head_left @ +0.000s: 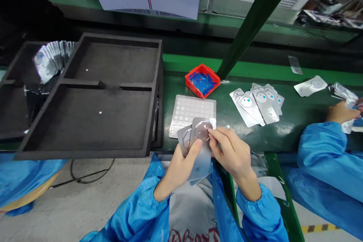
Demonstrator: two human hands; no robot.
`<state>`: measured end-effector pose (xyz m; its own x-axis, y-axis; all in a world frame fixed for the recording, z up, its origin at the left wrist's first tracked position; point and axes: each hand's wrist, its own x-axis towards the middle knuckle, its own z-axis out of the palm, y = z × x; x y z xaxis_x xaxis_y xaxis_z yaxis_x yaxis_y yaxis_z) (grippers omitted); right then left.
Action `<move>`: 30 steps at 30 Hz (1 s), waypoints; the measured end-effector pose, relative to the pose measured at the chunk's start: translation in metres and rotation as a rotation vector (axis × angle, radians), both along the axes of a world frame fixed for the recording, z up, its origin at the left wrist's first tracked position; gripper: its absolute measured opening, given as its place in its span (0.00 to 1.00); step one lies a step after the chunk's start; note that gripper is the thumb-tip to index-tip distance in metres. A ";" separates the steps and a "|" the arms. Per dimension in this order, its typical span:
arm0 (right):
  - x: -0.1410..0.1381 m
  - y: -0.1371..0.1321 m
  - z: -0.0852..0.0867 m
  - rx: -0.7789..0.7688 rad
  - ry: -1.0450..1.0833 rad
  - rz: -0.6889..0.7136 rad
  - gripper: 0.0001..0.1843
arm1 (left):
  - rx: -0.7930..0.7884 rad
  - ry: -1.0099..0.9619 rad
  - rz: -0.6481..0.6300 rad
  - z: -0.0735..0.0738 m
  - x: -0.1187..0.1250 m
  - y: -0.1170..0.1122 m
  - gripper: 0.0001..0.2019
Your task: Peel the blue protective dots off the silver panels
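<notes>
My left hand [184,162] is closed around a few overlapping silver panels [200,164], thin and rounded like phone back covers, each with a large ring near its top. The thumb presses on the front panel's face. At that panel's ring, my right hand [231,151] has thumb and fingertips pinched together; whatever is between them is too small to make out. A shiny whitish bit [212,122] shows at the panel's top right corner. Just behind the panels lies a clear tray [184,109] of small square pockets on the green bench.
A red bin [211,91] with blue bits stands behind the tray. Fanned silver panels [268,107] lie to the right. Large black trays [119,121] are stacked at left. A green post [255,15] rises behind. Another person's hand [342,112] handles panels at far right.
</notes>
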<state>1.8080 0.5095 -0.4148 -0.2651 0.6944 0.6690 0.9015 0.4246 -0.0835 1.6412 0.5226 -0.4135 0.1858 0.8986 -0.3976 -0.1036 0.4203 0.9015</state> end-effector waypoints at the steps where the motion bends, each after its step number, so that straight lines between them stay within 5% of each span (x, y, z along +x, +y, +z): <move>1: 0.002 0.000 0.001 -0.007 -0.023 0.016 0.09 | -0.021 0.005 0.003 0.001 0.000 0.000 0.27; 10: 0.017 0.006 0.027 -0.155 -0.149 0.105 0.08 | -0.339 -0.309 -0.168 0.000 -0.004 0.000 0.34; 18: 0.020 0.007 0.036 -0.243 -0.130 0.086 0.11 | -0.353 -0.316 -0.156 -0.001 -0.006 -0.002 0.38; 30: 0.028 0.018 0.059 -0.225 -0.452 0.221 0.18 | -0.320 -0.284 -0.250 0.009 -0.006 -0.004 0.30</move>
